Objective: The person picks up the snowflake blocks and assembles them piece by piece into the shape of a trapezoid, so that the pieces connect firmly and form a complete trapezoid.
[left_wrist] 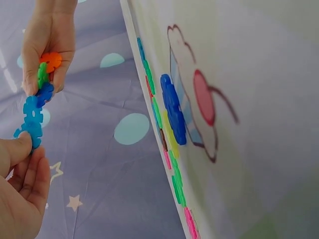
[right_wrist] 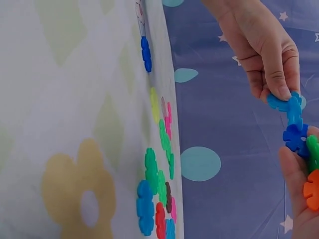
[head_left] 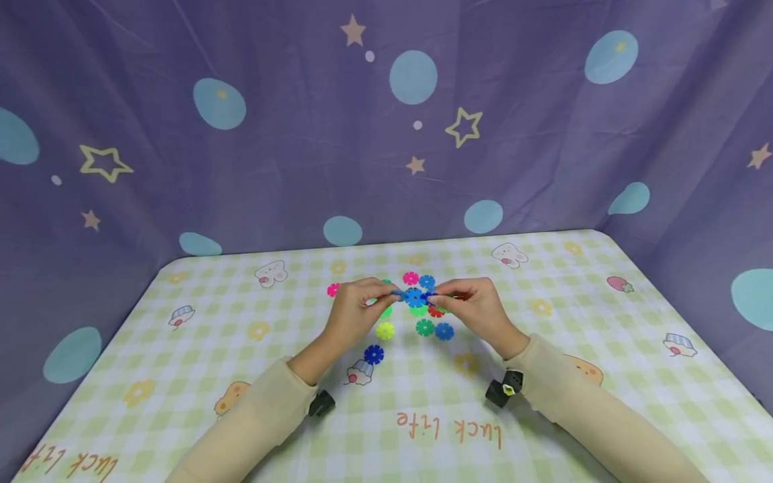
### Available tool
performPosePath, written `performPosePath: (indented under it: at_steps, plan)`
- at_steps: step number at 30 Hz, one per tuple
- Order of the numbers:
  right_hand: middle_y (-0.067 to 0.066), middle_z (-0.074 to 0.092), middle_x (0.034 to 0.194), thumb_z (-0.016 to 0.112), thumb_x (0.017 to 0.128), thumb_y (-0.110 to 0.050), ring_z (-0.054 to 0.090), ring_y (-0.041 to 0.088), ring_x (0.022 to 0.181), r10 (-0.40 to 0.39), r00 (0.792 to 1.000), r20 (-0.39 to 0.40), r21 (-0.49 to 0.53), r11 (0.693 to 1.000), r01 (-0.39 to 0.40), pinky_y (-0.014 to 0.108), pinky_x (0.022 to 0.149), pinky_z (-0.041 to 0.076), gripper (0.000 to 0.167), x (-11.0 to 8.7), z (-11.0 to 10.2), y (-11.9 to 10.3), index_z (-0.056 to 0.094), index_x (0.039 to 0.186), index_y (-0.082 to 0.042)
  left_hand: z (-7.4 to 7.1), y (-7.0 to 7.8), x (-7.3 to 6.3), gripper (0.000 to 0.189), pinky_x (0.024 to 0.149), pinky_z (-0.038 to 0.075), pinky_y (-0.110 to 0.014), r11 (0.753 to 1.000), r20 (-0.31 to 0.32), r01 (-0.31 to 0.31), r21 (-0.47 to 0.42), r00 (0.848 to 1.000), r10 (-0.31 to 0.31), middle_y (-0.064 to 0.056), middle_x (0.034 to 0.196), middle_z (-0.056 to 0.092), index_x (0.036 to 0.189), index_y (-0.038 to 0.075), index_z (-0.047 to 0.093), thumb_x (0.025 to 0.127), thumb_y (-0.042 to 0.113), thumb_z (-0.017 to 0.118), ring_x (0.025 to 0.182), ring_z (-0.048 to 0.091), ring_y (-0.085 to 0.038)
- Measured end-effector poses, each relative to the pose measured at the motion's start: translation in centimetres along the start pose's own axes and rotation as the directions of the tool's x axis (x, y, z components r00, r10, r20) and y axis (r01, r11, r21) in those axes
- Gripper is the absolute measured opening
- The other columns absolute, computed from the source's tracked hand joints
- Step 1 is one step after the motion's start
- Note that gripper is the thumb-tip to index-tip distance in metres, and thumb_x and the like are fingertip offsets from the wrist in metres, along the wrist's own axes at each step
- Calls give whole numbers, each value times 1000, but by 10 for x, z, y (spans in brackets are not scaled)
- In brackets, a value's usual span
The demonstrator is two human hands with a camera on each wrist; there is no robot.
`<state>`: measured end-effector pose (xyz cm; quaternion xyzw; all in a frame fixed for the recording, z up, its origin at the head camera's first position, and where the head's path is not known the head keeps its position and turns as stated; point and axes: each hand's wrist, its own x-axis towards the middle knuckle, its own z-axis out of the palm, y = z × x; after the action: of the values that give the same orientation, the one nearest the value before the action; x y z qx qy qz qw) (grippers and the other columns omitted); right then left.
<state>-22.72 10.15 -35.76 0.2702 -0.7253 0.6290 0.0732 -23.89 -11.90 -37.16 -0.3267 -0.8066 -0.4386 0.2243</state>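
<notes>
Above the table, both hands hold a short chain of interlocking notched plastic discs. My left hand [head_left: 357, 310] pinches the light blue end disc [left_wrist: 34, 130] between thumb and fingers. A second light blue disc [head_left: 415, 298] joins it, standing between the two hands. My right hand [head_left: 481, 310] grips the other end, around a dark blue disc [right_wrist: 297, 140] and a green disc [left_wrist: 43, 75]. Beyond these, an orange disc [right_wrist: 312, 189] shows against the right palm. Fingers partly hide the joints at both ends.
Loose discs lie on the checked tablecloth [head_left: 423, 382] under and around the hands: yellow [head_left: 385, 331], dark blue [head_left: 374, 354], green [head_left: 425, 327], blue [head_left: 444, 331], pink [head_left: 410, 278] and others. A purple patterned curtain [head_left: 290, 168] hangs behind the table.
</notes>
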Motion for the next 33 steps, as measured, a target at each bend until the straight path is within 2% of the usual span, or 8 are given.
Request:
performPosePath:
  at_steps: [4,8,13,17,21,24,27,33]
  plan:
    - [26,68,81,66,81,10,65,15,66,-7,1000,3,14,1000,6,25,61,54,4,0,1,-2,70,83,12,0,1,2,9,56,51,-20,1000,-18,-28,-1,999,28,-9,82,72,88,-1,75,80,1,72,69,67,-15]
    - [24,68,78,66,82,9,62,9,62,-23,999,33,-13,1000,24,26,57,52,4,-1,3,-5,70,81,11,0,-1,3,8,56,51,-20,1000,-10,-15,8,1000,16,-9,82,72,87,0,75,80,1,72,70,67,-14]
    - [22,69,78,67,81,8,61,11,59,-30,999,40,-42,999,32,23,53,50,4,-1,3,-7,70,81,10,-1,-4,4,8,53,48,-21,1000,7,-1,3,1000,1,-7,80,72,87,1,76,80,2,73,66,65,-12]
    - [23,68,80,66,82,9,62,8,63,6,999,52,-33,999,-4,31,58,54,4,-2,1,-5,70,82,10,-1,-3,4,9,60,53,-21,994,38,93,-48,995,-91,-7,82,72,88,2,76,81,5,72,69,67,-13]
    - [23,69,83,66,83,7,64,7,69,53,997,48,-47,998,-51,36,63,56,4,-4,0,1,69,84,10,-8,18,10,12,65,55,-22,948,97,287,-135,956,-276,-14,88,72,92,-2,74,82,3,71,75,69,-21]
    - [22,69,84,67,84,4,65,8,70,83,995,47,-58,995,-81,33,64,56,5,-4,-3,13,70,86,7,-13,32,13,15,65,55,-23,910,133,383,-161,922,-364,-18,92,71,95,-6,72,83,2,70,77,69,-26]
    - [19,70,86,69,84,-2,67,14,73,111,993,49,-56,993,-108,32,65,56,6,-4,-6,25,71,88,3,-14,27,12,17,68,55,-24,887,162,425,-183,903,-399,-18,94,71,98,-6,72,83,3,70,80,69,-25]
    - [12,70,88,71,85,-10,67,32,81,147,983,106,-50,989,-143,30,66,56,10,-5,-9,26,71,90,-1,-9,-1,8,18,73,56,-27,839,191,486,-244,873,-450,-16,97,71,99,-3,72,82,4,71,84,69,-22]
